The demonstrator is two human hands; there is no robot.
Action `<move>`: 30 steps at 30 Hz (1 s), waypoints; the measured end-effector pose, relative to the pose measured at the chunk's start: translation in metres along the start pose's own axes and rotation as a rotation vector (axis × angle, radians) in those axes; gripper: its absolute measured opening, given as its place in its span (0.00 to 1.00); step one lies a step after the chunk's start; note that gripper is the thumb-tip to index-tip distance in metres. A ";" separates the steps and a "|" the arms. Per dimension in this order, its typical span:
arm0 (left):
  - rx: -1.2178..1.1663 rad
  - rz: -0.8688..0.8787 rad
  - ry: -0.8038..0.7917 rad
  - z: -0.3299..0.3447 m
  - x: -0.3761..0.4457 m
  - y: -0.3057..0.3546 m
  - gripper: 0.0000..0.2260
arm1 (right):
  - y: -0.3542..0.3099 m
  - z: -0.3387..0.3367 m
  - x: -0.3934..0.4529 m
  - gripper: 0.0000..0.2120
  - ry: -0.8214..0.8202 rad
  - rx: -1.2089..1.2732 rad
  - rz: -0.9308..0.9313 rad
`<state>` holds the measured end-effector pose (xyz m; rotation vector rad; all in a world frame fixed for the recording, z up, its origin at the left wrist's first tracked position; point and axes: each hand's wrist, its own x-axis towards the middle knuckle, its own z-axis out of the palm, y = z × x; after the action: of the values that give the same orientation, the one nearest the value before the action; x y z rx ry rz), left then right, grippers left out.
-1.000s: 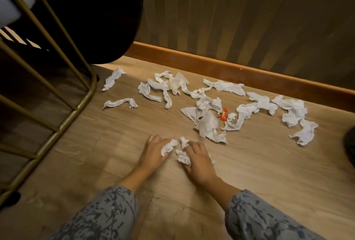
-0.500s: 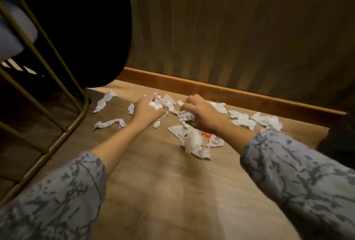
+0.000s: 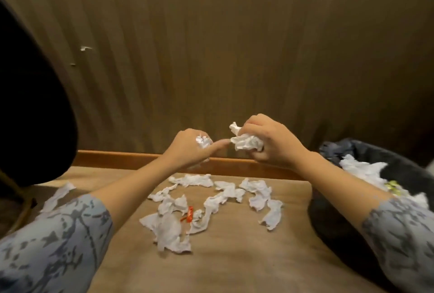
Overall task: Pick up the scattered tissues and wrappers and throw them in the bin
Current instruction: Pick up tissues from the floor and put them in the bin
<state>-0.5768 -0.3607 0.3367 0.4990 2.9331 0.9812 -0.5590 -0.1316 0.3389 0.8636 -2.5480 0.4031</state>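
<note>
Many tissues: loose white tissues are seen strewn over the floor, from the nearest crumpled sheet at 6 o'clock out to a row by the skirting at 12 o'clock; one more strip lies apart at 9 o'clock.
Wrapper: a small red wrapper is seen among the nearest tissues, touching them.
Handling: the paper is judged very light, soft and easily torn; it can be bunched anywhere, several pieces at once. The wrapper is judged slick and small, so a fingertip pinch is called for.
Left hand: the left hand is held above the pile, curled round a small wad, forefinger stretched toward the other hand.
Right hand: the right hand is closed round a larger wad, raised level with the left, the two wads near each other but apart.
Bin: a dark-lined bin stands at 3 o'clock, just beside the right forearm, with tissues already inside.
Risk: scraps may be dropped from loose fists on the way across.
Progress: most of the litter is judged not yet gathered.
</note>
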 end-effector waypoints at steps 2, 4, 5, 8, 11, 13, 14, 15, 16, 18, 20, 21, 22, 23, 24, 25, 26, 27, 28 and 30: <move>-0.270 -0.086 0.035 0.034 0.018 0.043 0.27 | 0.028 -0.024 -0.041 0.10 0.121 0.076 0.137; -0.620 -0.219 -0.006 0.071 0.036 0.088 0.26 | 0.057 -0.045 -0.082 0.07 0.250 0.153 0.308; -0.798 -0.300 -0.049 0.089 0.044 0.108 0.24 | 0.071 -0.051 -0.102 0.06 0.305 0.180 0.395; -1.150 -0.470 -0.141 0.144 0.070 0.162 0.17 | 0.109 -0.065 -0.154 0.02 0.411 0.193 0.613; -1.169 -0.513 -0.111 0.196 0.090 0.203 0.15 | 0.137 -0.069 -0.195 0.03 0.498 0.207 0.784; -1.175 -0.501 -0.099 0.222 0.097 0.228 0.09 | 0.152 -0.067 -0.214 0.01 0.557 0.199 0.879; -1.164 -0.491 -0.094 0.232 0.098 0.240 0.07 | 0.159 -0.065 -0.222 0.03 0.579 0.186 0.920; -1.129 -0.472 -0.094 0.241 0.098 0.251 0.08 | 0.166 -0.063 -0.229 0.05 0.603 0.185 0.959; -1.080 -0.438 -0.105 0.249 0.098 0.260 0.10 | 0.172 -0.061 -0.235 0.06 0.615 0.183 1.001; -0.981 -0.340 -0.148 0.264 0.099 0.271 0.16 | 0.181 -0.057 -0.245 0.09 0.630 0.172 1.059; -0.892 -0.210 -0.179 0.274 0.101 0.273 0.20 | 0.189 -0.054 -0.253 0.17 0.609 0.116 1.126; -0.852 -0.150 -0.185 0.277 0.101 0.272 0.20 | 0.192 -0.053 -0.256 0.22 0.579 0.084 1.170; -0.811 -0.101 -0.182 0.278 0.103 0.268 0.19 | 0.194 -0.054 -0.256 0.24 0.543 0.069 1.205; -0.771 -0.057 -0.165 0.277 0.104 0.264 0.18 | 0.197 -0.054 -0.257 0.25 0.515 0.068 1.227; -0.730 -0.018 -0.137 0.273 0.106 0.259 0.17 | 0.197 -0.056 -0.255 0.25 0.497 0.069 1.232; -0.697 0.019 -0.107 0.268 0.107 0.252 0.15 | 0.195 -0.058 -0.251 0.25 0.491 0.072 1.226; -0.671 0.045 -0.083 0.261 0.109 0.245 0.13 | 0.194 -0.060 -0.246 0.25 0.493 0.078 1.212; -0.650 0.058 -0.069 0.253 0.110 0.237 0.12 | 0.191 -0.061 -0.239 0.23 0.509 0.091 1.185; -0.630 0.059 -0.058 0.245 0.112 0.226 0.11 | 0.187 -0.062 -0.230 0.20 0.532 0.113 1.147; -0.554 0.055 -0.035 0.226 0.112 0.202 0.10 | 0.174 -0.061 -0.206 0.14 0.581 0.156 1.014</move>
<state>-0.5986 -0.0428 0.2838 0.5539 2.4585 1.6834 -0.5020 0.1304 0.2706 -0.5339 -2.1991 0.9740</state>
